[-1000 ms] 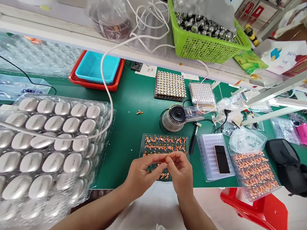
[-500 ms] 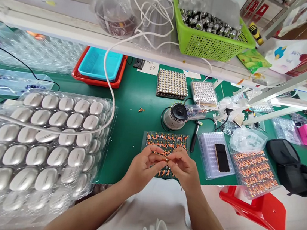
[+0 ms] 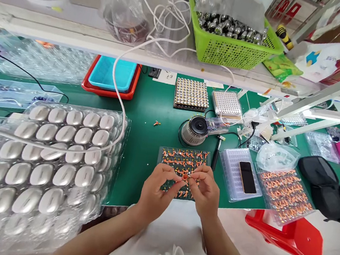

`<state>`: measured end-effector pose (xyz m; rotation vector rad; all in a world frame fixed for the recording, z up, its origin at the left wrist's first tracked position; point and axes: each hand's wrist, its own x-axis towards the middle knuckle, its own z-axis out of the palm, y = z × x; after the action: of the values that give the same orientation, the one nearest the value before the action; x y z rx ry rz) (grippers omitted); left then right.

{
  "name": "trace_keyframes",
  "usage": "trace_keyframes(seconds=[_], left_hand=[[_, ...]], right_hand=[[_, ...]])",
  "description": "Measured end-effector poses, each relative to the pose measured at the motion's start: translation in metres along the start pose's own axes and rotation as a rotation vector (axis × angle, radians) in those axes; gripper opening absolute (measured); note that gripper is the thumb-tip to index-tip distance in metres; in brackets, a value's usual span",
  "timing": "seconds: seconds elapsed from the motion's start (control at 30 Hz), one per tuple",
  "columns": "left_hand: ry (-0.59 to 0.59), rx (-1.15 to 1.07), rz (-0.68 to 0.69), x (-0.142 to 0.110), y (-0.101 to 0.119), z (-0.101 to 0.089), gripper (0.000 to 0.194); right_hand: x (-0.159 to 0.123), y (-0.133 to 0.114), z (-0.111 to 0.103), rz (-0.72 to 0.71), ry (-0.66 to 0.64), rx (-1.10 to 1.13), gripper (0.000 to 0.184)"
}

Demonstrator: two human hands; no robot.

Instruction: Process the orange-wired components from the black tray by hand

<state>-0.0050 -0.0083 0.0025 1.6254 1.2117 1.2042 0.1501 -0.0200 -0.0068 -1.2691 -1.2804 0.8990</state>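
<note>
A small orange part (image 3: 185, 177) is pinched between my two hands, over a dark tray (image 3: 169, 153) holding rows of similar orange pieces with metal ends. Thumb and index of my left hand (image 3: 158, 188) close on its left side. From the right, the fingertips of my right hand (image 3: 204, 190) pinch its other end, where a small pale bit shows. The fingers partly cover the part, so its exact kind is unclear. One loose orange piece (image 3: 157, 123) lies on the green table beyond the tray.
A round grey device (image 3: 195, 131) and a hammer (image 3: 216, 152) lie past the tray. A phone (image 3: 247, 177) rests on clear trays at right, beside another tray of orange parts (image 3: 286, 195). Stacked silver-shell trays (image 3: 38, 173) fill the left. Overhead, a shelf carries a green basket (image 3: 229, 54).
My fingers have parted slightly, so the orange part between them now shows more. My right hand has turned a little. The view has shifted slightly.
</note>
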Motion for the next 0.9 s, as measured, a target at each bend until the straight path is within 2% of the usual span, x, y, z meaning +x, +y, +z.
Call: trace_keyframes(seconds=[0.1, 0.2, 0.33, 0.47, 0.6, 0.9], left_hand=[[0.010, 0.063, 0.125, 0.000, -0.001, 0.001, 0.011], [0.011, 0.064, 0.154, 0.001, -0.002, 0.003, 0.017], [-0.007, 0.045, 0.114, 0.001, -0.004, 0.004, 0.019], [-0.040, -0.031, 0.032, 0.003, -0.004, 0.002, 0.013], [-0.123, -0.078, -0.020, 0.008, -0.006, -0.004, 0.006], [-0.365, -0.114, 0.024, 0.013, -0.014, -0.020, 0.005]], right_hand=[[0.001, 0.000, -0.001, -0.026, 0.018, -0.066, 0.012], [0.000, -0.001, -0.001, -0.044, 0.018, -0.104, 0.013], [-0.001, -0.002, -0.001, -0.084, -0.002, -0.140, 0.016], [0.000, -0.003, -0.002, -0.107, -0.044, -0.147, 0.018], [0.001, -0.006, -0.005, -0.120, -0.112, -0.173, 0.016], [-0.001, -0.010, -0.012, -0.057, -0.241, -0.187, 0.017]])
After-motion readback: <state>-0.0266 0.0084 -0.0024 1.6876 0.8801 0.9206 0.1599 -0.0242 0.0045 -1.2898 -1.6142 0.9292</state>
